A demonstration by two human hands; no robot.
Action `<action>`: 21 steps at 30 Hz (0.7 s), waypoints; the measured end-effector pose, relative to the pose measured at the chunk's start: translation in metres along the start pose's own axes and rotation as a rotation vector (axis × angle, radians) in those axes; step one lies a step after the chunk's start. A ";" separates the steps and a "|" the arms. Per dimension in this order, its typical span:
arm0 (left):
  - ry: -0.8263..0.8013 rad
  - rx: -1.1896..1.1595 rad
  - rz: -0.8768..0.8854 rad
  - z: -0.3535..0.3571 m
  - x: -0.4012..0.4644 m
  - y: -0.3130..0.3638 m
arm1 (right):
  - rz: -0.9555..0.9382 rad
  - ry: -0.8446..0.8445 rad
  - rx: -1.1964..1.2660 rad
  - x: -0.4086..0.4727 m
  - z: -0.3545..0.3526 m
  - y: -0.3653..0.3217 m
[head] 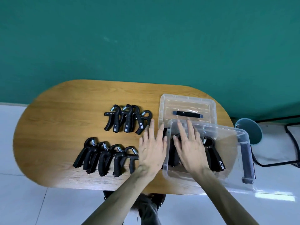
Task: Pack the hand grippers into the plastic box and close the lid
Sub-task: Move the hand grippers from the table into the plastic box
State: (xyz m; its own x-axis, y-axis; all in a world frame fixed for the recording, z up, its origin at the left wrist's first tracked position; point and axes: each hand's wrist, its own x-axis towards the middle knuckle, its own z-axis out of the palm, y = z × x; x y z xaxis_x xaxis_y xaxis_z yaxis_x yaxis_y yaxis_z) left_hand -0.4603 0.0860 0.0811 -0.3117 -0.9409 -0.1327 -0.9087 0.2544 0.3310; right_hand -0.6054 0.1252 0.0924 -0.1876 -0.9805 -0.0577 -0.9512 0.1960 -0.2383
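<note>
Hand grippers part packed; lid off.

Wooden table (56, 111): near row of four hand grippers (105, 158), far cluster (128, 119). Left hand (152, 150) flat, fingers spread, holding nothing. Right hand (190, 146) likewise, inside plastic box (235, 159) over packed grippers (212, 151). Lid (186, 106) lies behind the box.
</note>
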 end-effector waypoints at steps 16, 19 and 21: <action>-0.127 0.063 -0.311 -0.045 -0.030 -0.226 | -0.187 -0.110 -0.039 0.049 0.056 -0.192; -0.177 0.035 -0.329 -0.037 -0.035 -0.257 | -0.180 -0.142 -0.076 0.060 0.078 -0.210; -0.187 0.010 -0.338 -0.030 -0.036 -0.277 | -0.183 -0.166 -0.096 0.070 0.096 -0.221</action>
State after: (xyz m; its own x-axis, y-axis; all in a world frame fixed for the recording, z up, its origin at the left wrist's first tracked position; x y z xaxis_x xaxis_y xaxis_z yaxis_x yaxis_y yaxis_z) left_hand -0.1890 0.0425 0.0219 -0.0383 -0.9151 -0.4013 -0.9712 -0.0604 0.2304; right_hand -0.3849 0.0145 0.0476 0.0251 -0.9829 -0.1825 -0.9860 0.0057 -0.1664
